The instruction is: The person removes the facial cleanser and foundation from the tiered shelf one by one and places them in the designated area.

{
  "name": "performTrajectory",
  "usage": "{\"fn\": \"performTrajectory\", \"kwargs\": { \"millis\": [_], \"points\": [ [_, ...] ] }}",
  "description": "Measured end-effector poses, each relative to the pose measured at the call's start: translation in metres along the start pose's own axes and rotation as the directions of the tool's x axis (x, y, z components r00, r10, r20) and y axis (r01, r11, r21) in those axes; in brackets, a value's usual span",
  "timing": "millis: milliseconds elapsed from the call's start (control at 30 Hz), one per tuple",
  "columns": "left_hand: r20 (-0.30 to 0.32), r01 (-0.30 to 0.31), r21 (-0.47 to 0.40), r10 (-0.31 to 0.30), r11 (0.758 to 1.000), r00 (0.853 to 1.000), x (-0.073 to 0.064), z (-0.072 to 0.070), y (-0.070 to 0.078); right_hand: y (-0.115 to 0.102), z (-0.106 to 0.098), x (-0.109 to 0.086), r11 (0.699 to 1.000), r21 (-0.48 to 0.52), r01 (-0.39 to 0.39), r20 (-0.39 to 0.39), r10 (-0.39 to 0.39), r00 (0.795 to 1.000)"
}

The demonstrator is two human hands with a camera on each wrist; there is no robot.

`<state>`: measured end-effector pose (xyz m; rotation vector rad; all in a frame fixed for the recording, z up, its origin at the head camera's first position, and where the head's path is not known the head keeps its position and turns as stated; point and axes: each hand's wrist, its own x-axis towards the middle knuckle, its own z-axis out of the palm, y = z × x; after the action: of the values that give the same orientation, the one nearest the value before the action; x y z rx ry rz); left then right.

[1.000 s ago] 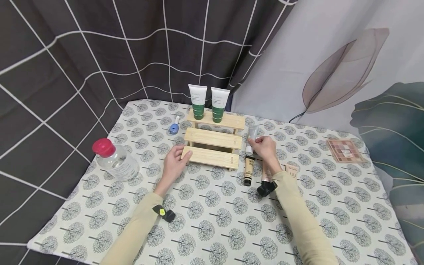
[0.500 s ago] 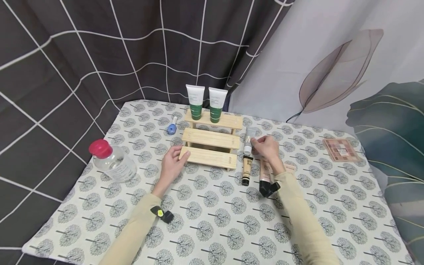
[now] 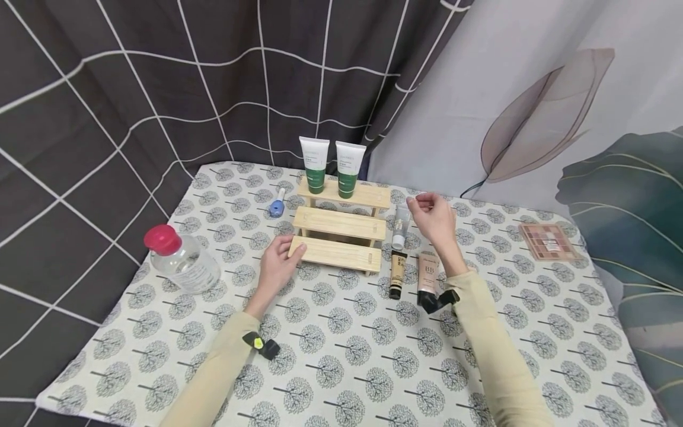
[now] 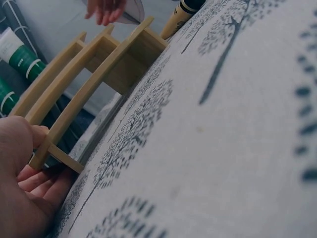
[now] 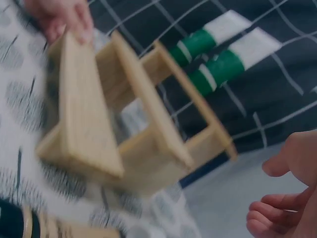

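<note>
My left hand (image 3: pixel 278 261) grips the left end of the three-step wooden rack (image 3: pixel 339 223), at its lowest step. In the left wrist view the thumb is over the board and the fingers (image 4: pixel 44 191) are beneath it. Two white-and-green tubes (image 3: pixel 349 169) stand upright on the top step. Right of the rack, my right hand (image 3: pixel 434 220) is raised, fingers loosely bent, holding nothing. Beside it a grey tube with a white cap (image 3: pixel 400 226) lies on the cloth. Nearer lie a gold tube with a black cap (image 3: pixel 397 274) and a pink BB cream tube (image 3: pixel 427 276).
A clear bottle with a red cap (image 3: pixel 184 261) stands at the left. A small blue bottle with a white cap (image 3: pixel 277 206) lies left of the rack. A makeup palette (image 3: pixel 549 242) lies at the far right. Curtains (image 3: pixel 224 89) hang behind the tree-patterned cloth (image 3: pixel 341 356).
My right hand has let go of the grey tube, now lying above the gold one, and has risen away from it. The left hand stays on the rack.
</note>
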<state>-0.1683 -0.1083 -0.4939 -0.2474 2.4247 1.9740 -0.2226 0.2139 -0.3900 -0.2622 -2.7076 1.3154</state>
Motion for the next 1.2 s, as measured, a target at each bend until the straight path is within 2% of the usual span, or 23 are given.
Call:
{"fn": "performTrajectory", "kwargs": {
  "millis": [233,433,600,767,1033,1200],
  "points": [
    [0.002,0.004,-0.004,-0.004,1.000,1.000,0.000,-0.001,0.001,-0.031,0.004,-0.007,0.987,0.133,0.093,-0.017,-0.091,0.996],
    [-0.002,-0.001,-0.016,0.001,1.000,1.000,0.001,-0.001,0.000,-0.054,0.018,-0.010,0.954,0.242,0.176,0.025,-0.188,0.982],
    [-0.011,-0.007,-0.011,0.007,1.000,1.000,0.000,-0.002,0.000,-0.066,0.034,-0.010,0.929,0.298,0.221,0.028,-0.240,0.970],
    [-0.003,-0.001,-0.013,0.001,1.000,1.000,0.000,-0.001,0.000,-0.073,0.049,-0.009,0.920,0.328,0.217,0.050,-0.246,0.968],
    [0.007,0.005,-0.046,-0.004,0.999,1.000,-0.001,-0.001,-0.001,-0.082,0.066,-0.007,0.922,0.353,0.157,0.104,-0.205,0.973],
    [0.006,-0.005,-0.040,0.005,0.999,1.000,-0.001,0.000,0.000,-0.083,0.077,-0.004,0.913,0.370,0.172,0.085,-0.217,0.972]
  ]
}}
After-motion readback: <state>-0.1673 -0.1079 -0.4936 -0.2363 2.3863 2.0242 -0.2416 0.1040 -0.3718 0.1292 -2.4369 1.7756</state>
